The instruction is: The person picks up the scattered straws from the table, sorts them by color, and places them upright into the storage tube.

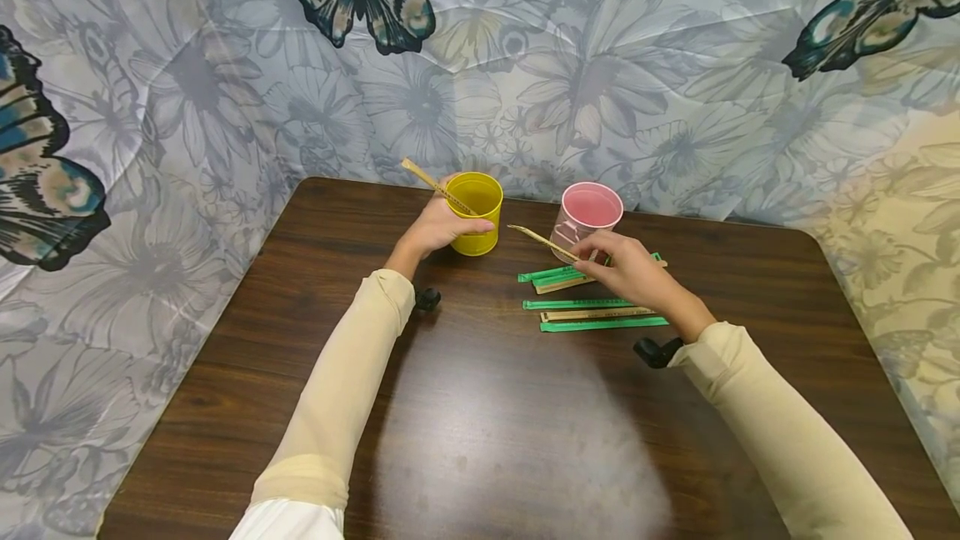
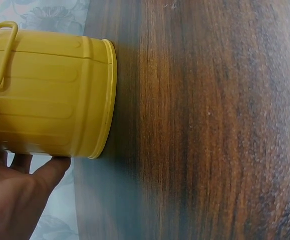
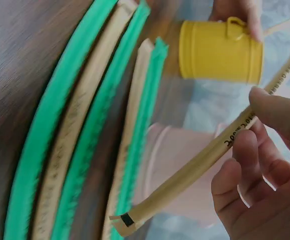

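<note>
My left hand [image 1: 435, 230] grips the side of a yellow metal bucket [image 1: 477, 245], thumb across its front; the left wrist view shows the fingers against the bucket's ribbed wall [image 2: 44, 105]. A brown paper-wrapped straw [image 1: 426, 177] leans inside it, its upper end sticking out over the rim. Between thumb and fingertips, my right hand [image 1: 628, 270] pinches another brown paper-wrapped straw [image 3: 195, 167], printed with dark lettering. That straw is tilted in the air, one end toward the yellow bucket. Behind the right hand stands a pink bucket [image 1: 562, 233], partly covered by it.
Green-wrapped straws [image 1: 576, 304] and a brown-wrapped straw [image 1: 592, 316] lie side by side on the dark wooden table [image 1: 480, 407]. More green and brown straws [image 1: 557, 275] lie nearer the pink bucket, partly under the right hand. A butterfly-print cloth [image 1: 420, 107] hangs behind the table.
</note>
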Tool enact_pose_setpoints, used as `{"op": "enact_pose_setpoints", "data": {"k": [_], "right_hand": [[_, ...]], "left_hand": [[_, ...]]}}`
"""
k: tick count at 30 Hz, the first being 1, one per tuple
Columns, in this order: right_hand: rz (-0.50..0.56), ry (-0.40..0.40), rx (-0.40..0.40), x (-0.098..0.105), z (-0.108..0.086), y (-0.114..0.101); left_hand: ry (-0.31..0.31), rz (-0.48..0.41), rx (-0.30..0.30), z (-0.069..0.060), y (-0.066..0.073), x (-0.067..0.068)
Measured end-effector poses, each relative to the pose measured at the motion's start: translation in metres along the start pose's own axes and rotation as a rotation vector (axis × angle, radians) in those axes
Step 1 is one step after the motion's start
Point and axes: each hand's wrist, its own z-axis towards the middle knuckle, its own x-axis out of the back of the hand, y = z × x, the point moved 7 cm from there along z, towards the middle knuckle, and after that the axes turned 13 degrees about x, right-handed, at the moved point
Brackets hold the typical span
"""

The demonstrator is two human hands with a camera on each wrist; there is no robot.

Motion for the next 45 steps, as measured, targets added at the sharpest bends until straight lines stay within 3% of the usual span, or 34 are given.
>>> {"op": "enact_pose_setpoints", "data": {"k": [14, 28, 36, 45], "right_hand": [[0.122, 0.089, 0.051, 0.011, 0.053, -0.038], [0.110, 0.217, 0.043, 0.034, 0.106, -0.066], [0.122, 0.289, 0.026, 0.046, 0.135, -0.077], [0.176, 0.313, 0.033, 0.034, 0.161, -0.079]], "left_hand": [[0.006, 0.012, -0.003, -0.002, 0.003, -0.002], [0.026, 0.042, 0.006, 0.001, 0.001, 0.001], [0.007, 0.053, -0.007, 0.001, 0.003, -0.001], [0.008, 0.087, -0.015, -0.001, 0.004, -0.002]]}}
